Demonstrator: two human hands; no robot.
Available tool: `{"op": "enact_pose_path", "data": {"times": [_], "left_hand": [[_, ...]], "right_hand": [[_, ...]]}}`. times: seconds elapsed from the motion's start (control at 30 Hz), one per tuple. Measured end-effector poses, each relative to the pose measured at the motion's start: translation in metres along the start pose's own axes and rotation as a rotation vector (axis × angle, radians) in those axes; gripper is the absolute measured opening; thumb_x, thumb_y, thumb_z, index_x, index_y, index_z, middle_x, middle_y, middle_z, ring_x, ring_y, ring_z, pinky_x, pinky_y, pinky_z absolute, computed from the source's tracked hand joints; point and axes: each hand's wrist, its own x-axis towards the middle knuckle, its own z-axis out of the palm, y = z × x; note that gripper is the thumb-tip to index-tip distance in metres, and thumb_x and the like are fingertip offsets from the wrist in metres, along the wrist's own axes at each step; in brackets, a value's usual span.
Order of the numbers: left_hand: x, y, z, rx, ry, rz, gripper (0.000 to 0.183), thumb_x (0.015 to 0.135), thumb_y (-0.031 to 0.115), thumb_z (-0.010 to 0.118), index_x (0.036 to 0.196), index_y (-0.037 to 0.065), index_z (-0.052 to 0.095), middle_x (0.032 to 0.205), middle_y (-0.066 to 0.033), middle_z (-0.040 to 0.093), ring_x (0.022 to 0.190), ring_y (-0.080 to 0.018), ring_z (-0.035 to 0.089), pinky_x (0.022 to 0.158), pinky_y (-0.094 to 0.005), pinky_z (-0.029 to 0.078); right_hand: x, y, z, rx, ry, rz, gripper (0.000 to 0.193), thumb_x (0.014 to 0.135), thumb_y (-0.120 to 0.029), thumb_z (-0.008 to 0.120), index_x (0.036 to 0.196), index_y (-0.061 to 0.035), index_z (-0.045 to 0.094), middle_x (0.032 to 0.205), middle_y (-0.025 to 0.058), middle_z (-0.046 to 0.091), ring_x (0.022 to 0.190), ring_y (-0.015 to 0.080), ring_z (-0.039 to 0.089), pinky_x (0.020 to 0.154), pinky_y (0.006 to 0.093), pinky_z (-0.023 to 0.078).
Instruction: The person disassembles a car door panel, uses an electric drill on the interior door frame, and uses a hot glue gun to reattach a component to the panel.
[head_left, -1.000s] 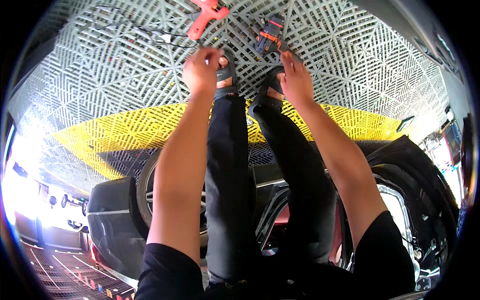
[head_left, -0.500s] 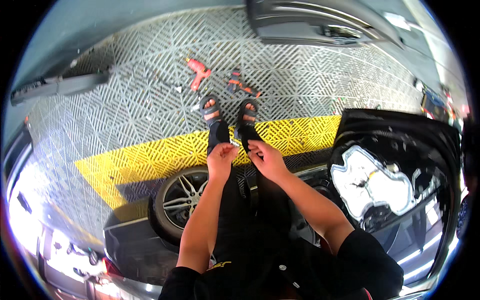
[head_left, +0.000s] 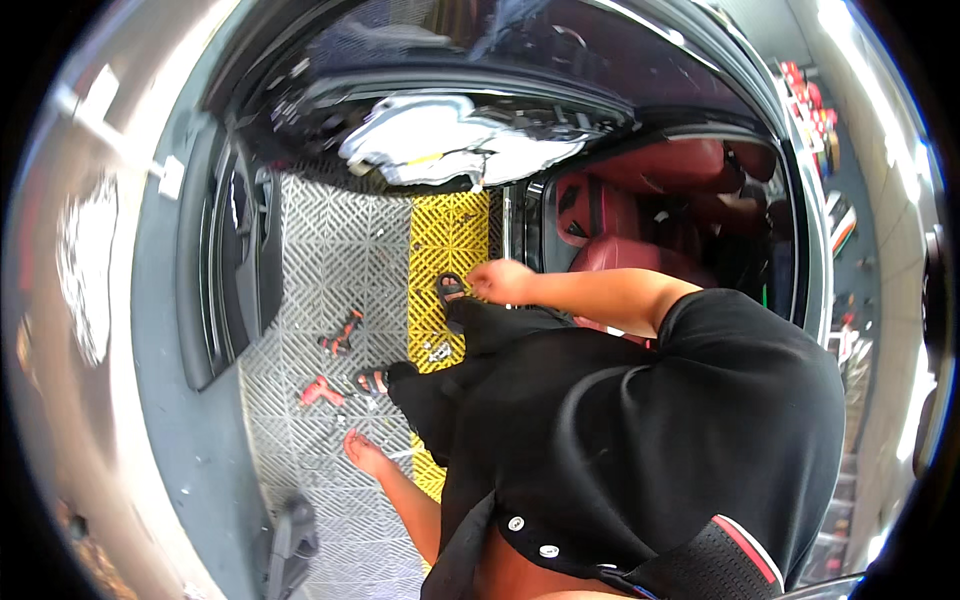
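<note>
My left hand (head_left: 368,455) hangs over the grey grid floor tiles, its fingers loosely apart with nothing visible in them. The red pistol-shaped power tool (head_left: 321,391) on the floor is nearest to it. My right hand (head_left: 500,283) is out over the yellow floor strip (head_left: 450,222), above one sandalled foot and close to the car's sill. Its fingers are curled together; what they hold, if anything, is too small to name. A few small pale pieces (head_left: 437,350) lie on the yellow strip between my feet.
An open car door (head_left: 600,95) with a white inner sheet (head_left: 430,140) spans the top. Beside it are dark red seats (head_left: 630,225). A black-and-orange cordless drill (head_left: 342,335) lies on the tiles. Dark trim panels (head_left: 230,250) stand along the wall at left.
My view has turned toward the open car door and seats. My hands, close together before, are now far apart: the left lowered beside me, the right by the sill.
</note>
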Motion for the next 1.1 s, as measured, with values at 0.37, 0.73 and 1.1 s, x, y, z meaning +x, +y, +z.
{"op": "enact_pose_path", "data": {"times": [0.37,0.73,1.1], "left_hand": [[-0.17,0.121,0.406,0.653,-0.885,0.692,0.038,0.098,0.028,0.072,0.12,-0.003,0.067,0.112,-0.0155,0.073,0.101,-0.0199,0.068,0.097,-0.0326,0.052],[-0.334,0.098,0.675,0.122,-0.825,-0.335,0.04,0.1,0.05,0.059,0.114,0.013,0.054,0.103,-0.0118,0.066,0.044,-0.0052,0.024,0.04,-0.022,0.017],[-0.26,0.061,0.71,0.097,-0.823,-0.294,0.018,0.1,0.033,0.058,0.088,0.02,0.06,0.071,-0.0014,0.06,0.044,-0.0052,0.025,0.041,-0.0226,0.015]], "right_hand": [[-0.038,0.266,-0.242,0.073,1.213,0.177,0.018,0.09,-0.024,0.069,0.097,-0.0081,0.076,0.096,0.014,0.074,0.093,0.0357,0.068,0.088,0.0448,0.053],[-0.015,0.3,-0.262,0.37,0.99,-0.129,0.033,0.091,-0.027,0.07,0.116,-0.0065,0.072,0.121,0.0186,0.071,0.119,0.0387,0.063,0.102,0.0455,0.049],[-0.017,0.273,-0.298,0.171,0.573,0.249,0.039,0.086,-0.038,0.075,0.116,-0.0141,0.075,0.12,0.014,0.073,0.115,0.0343,0.066,0.098,0.0442,0.052]]}}
